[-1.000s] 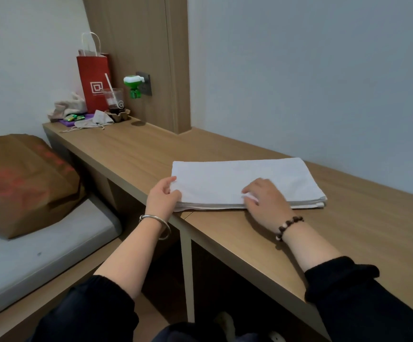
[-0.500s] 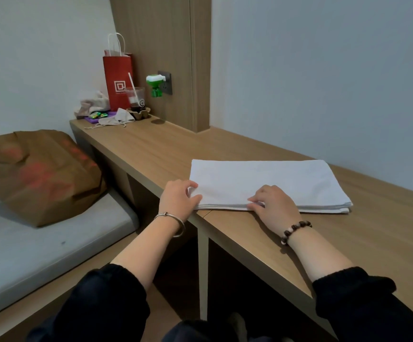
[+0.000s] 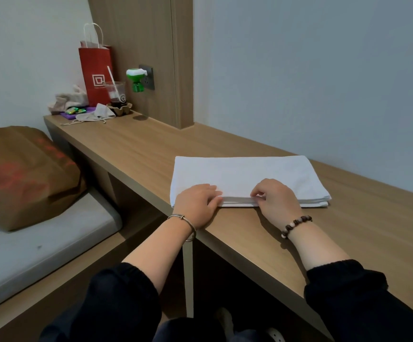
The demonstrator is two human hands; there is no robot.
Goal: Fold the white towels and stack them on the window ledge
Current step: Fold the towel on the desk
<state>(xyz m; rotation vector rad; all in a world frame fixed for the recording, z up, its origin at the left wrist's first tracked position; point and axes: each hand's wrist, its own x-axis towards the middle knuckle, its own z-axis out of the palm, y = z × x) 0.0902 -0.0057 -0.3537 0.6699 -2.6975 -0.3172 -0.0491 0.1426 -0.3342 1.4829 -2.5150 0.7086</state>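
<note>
Towels (image 3: 245, 176), folded white, lie stacked on the surface (image 3: 138, 149) beneath your hands: left hand (image 3: 195, 203) and right hand (image 3: 278, 201) each pinch the near edge.

Left of the towel stack (image 3: 245, 174) the counter (image 3: 138, 149) runs as bare wood up to a wooden pillar (image 3: 151, 45) that juts out from the wall (image 3: 324, 95). Past that pillar, far from the stack, a red paper bag (image 3: 95, 70), a cup (image 3: 115, 92), crumpled cloths (image 3: 69, 101) and a green plug-in (image 3: 136, 79) crowd the corner. Right of the stack the wood lies open. Behind the stack, a narrow strip remains before the wall. The left hand (image 3: 195, 203) and right hand (image 3: 274, 201) occupy the stack's near edge.
</note>
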